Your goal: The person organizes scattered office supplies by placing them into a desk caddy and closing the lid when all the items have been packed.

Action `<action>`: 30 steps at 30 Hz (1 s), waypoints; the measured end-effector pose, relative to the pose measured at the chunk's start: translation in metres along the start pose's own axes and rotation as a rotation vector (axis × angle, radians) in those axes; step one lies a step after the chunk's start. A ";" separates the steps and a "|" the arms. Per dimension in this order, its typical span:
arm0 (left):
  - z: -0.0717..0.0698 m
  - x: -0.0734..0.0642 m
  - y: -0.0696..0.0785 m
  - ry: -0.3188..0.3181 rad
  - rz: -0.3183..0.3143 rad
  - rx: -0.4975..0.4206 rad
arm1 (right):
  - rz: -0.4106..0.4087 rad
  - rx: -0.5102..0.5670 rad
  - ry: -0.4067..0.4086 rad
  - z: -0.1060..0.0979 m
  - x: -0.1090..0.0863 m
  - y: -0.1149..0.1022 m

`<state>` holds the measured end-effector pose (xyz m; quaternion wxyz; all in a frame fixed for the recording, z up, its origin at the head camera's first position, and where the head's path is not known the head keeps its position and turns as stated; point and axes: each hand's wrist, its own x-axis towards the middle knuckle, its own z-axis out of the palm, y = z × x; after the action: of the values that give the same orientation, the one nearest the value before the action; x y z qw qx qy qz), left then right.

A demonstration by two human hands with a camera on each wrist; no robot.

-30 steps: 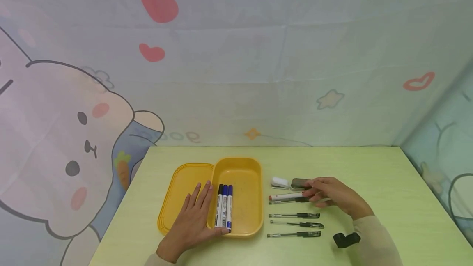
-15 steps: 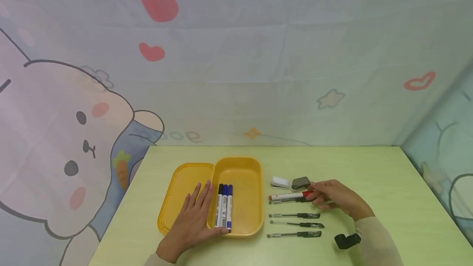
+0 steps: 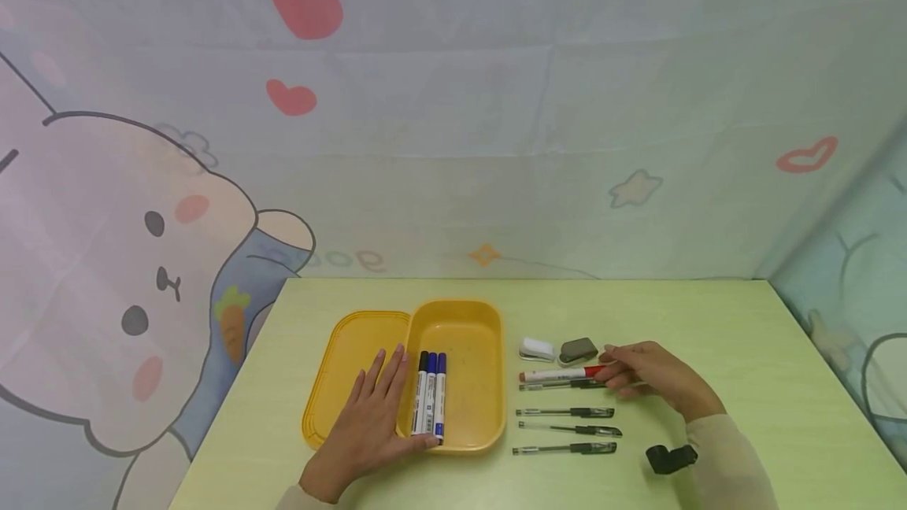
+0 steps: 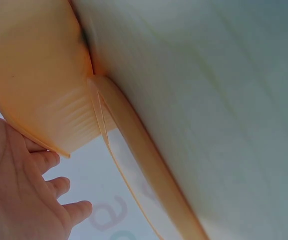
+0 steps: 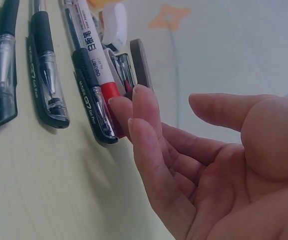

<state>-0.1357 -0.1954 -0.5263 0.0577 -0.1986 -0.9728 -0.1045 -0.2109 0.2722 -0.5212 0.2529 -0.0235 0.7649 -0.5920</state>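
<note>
My left hand [image 3: 368, 419] lies with straight fingers over the left rim of the yellow box [image 3: 476, 384], thumb at its near edge. From below, the left wrist view shows the palm beside the box wall [image 4: 39, 75]. Three whiteboard markers, one black-capped and two blue-capped [image 3: 431, 396], lie side by side in the box. My right hand [image 3: 655, 375] is at the red cap of a whiteboard marker [image 3: 556, 375]; a fingertip touches the cap [image 5: 110, 91], while the thumb [image 5: 218, 111] stands apart. A gel pen [image 5: 90, 75] lies along this marker's near side.
Three more gel pens [image 3: 570, 430] lie in a row nearer me. A white stapler [image 3: 537, 349] and a grey stapler [image 3: 578, 350] sit beyond the red marker. The yellow lid [image 3: 343, 345] lies left of the box. A printed cloth [image 3: 453, 140] hangs behind the table.
My right hand has shifted slightly right, off the grey stapler, which now shows whole. The red marker and the gel pen beside it have slid a little right. My left hand has stayed put.
</note>
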 end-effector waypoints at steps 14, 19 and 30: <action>0.000 0.000 -0.001 -0.006 -0.005 -0.011 | 0.037 0.019 -0.013 0.001 0.001 0.003; 0.001 0.000 -0.001 0.011 -0.002 -0.015 | 0.039 0.033 -0.018 0.002 0.002 0.005; 0.002 -0.001 -0.001 0.013 -0.002 -0.003 | 0.027 0.073 -0.045 0.000 0.007 0.013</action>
<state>-0.1358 -0.1964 -0.5283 0.0636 -0.1968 -0.9725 -0.1072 -0.2132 0.2733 -0.5352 0.2787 -0.0171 0.7372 -0.6153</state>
